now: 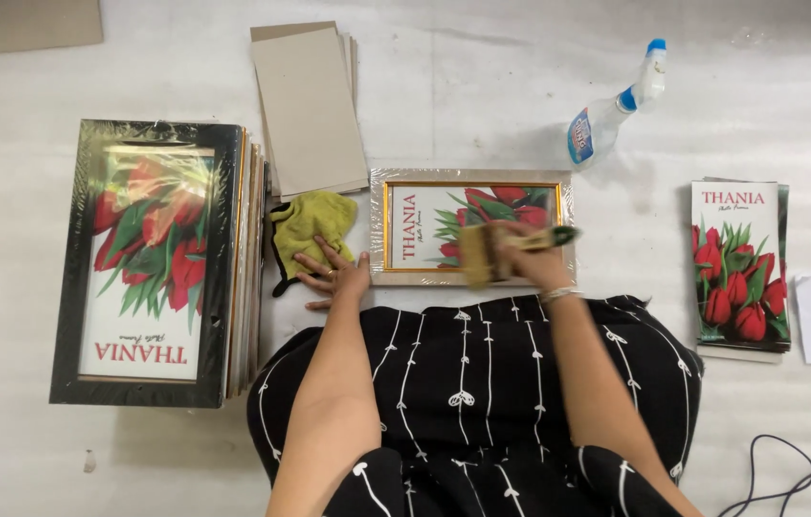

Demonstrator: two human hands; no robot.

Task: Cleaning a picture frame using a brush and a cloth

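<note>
Right now my right hand grips a wide brush, bristles on the small framed tulip picture straight ahead of me, long axis left-right. Left hand lies flat, fingers spread, touching the yellow-green cloth just left of the frame.
</note>
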